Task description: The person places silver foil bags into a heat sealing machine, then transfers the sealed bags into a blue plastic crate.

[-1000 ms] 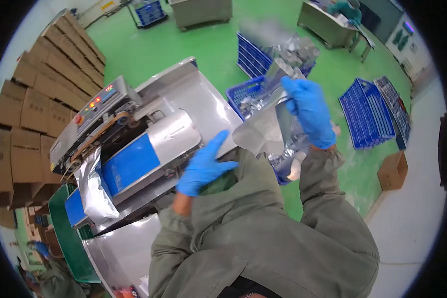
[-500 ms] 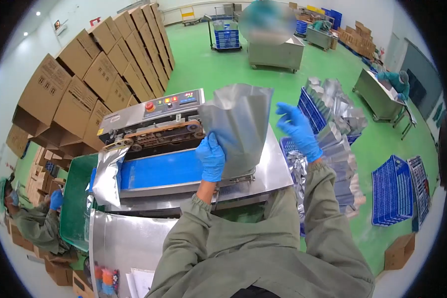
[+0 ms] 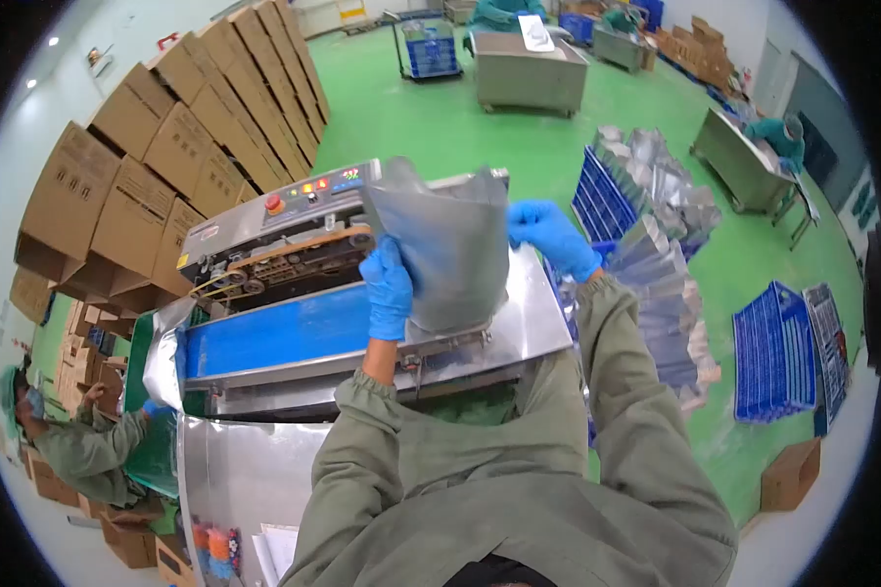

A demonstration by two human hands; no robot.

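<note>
My left hand (image 3: 389, 291), in a blue glove, is closed on the left edge of a silver foil bag (image 3: 445, 259). The bag stands upright with its mouth up, over the right end of a band sealing machine (image 3: 294, 213). At the bag's upper right edge, my right hand (image 3: 558, 238), also gloved, has its fingers pinched on the foil. A blue conveyor belt (image 3: 274, 335) runs left from the bag. Another foil bag (image 3: 166, 354) lies at the belt's far left end, close to a co-worker's gloved hand (image 3: 157, 407).
Blue crates (image 3: 607, 201) and stacked foil bags (image 3: 661, 293) stand on my right. Further right is another blue crate (image 3: 773, 357). Cartons (image 3: 78, 186) are piled to the left, behind a green bin (image 3: 147, 465). A steel table (image 3: 245, 470) is at front left.
My right hand has come left to the bag's edge, and its fingers have closed there. The finished-end foil bag has moved left off the belt, and the co-worker's hand has reached near it.
</note>
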